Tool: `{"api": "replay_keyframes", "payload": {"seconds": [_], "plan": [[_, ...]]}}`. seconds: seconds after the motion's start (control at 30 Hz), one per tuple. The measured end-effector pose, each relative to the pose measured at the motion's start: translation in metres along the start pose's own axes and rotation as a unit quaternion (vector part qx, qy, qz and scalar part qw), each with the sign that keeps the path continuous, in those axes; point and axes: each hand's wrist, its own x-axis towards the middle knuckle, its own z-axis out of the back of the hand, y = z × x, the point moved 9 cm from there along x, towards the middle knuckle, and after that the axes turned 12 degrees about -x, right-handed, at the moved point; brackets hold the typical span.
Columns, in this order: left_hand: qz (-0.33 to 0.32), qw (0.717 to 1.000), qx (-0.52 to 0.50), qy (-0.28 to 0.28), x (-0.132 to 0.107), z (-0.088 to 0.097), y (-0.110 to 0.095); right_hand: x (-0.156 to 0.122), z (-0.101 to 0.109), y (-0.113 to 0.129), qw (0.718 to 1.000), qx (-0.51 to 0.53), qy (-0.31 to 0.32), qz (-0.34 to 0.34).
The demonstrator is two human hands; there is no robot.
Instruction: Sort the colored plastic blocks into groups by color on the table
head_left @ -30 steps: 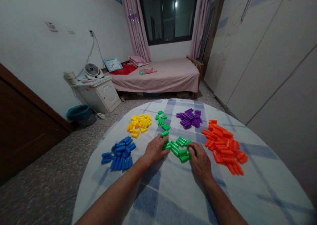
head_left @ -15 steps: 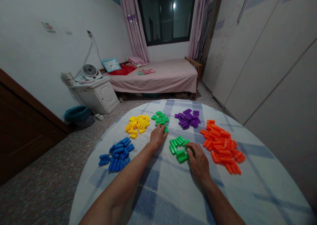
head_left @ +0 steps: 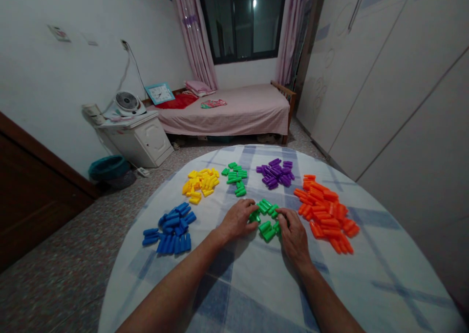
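Observation:
A ring of small green plastic tubes lies on the checked tablecloth in front of me. At its left side my left hand rests with thumb and fingers apart, touching the nearest tubes and partly hiding them. My right hand lies against the ring's right side. Its fingertips meet the tubes there, thumb and forefinger apart. A looser group of green tubes is just beyond my left hand. To the right of my right hand spreads a large pile of orange tubes.
Yellow tubes and blue tubes lie in piles on the left, purple tubes at the back. The round table has a blue and white cloth. Beyond are a bed, a white cabinet and a wardrobe.
My left hand has come from the far green group back toward me, to the left side of the ring. My right hand stays beside the ring, its tubes slightly shifted.

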Motion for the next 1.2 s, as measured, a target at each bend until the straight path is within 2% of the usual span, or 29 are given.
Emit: {"api": "replay_keyframes", "payload": {"seconds": [0.17,0.23,0.37,0.47,0.57,0.7,0.8,0.87,0.93,0.97,1.1,1.2], "plan": [[0.065,0.994,0.057,-0.06,0.007,0.009,0.009,0.0,0.001,-0.001,1.0,0.006,-0.009,-0.004],[0.035,0.995,0.068,-0.064,0.013,0.007,0.004,0.0,0.002,-0.002,1.0,0.013,-0.015,-0.008],[-0.067,0.996,0.055,-0.008,0.024,-0.013,-0.006,0.001,0.008,-0.007,0.998,0.033,-0.04,-0.029],[-0.092,0.995,0.049,0.002,0.032,-0.023,-0.003,0.002,0.01,-0.01,0.997,0.038,-0.05,-0.047],[-0.087,0.994,0.06,-0.01,0.039,-0.024,0.004,0.001,0.012,-0.01,0.996,0.04,-0.055,-0.054],[-0.045,0.994,0.09,-0.039,0.047,-0.009,0.021,0.002,0.013,-0.01,0.996,0.046,-0.056,-0.057],[0.034,0.988,0.123,-0.091,0.052,0.015,0.038,0.002,0.013,-0.013,0.995,0.045,-0.063,-0.061],[0.074,0.98,0.13,-0.13,0.051,0.029,0.04,0.002,0.013,-0.018,0.994,0.049,-0.067,-0.07],[0.073,0.982,0.105,-0.14,0.048,0.032,0.028,0.002,0.012,-0.024,0.992,0.057,-0.072,-0.085],[0.056,0.987,0.084,-0.124,0.046,0.028,0.017,0.002,0.012,-0.027,0.991,0.06,-0.076,-0.093],[-0.041,0.998,0.047,0.024,0.037,-0.013,-0.033,0.002,0.015,-0.033,0.987,0.061,-0.105,-0.102],[-0.043,0.994,0.07,0.076,0.034,-0.034,-0.048,0.002,0.017,-0.035,0.986,0.057,-0.115,-0.104]]}}
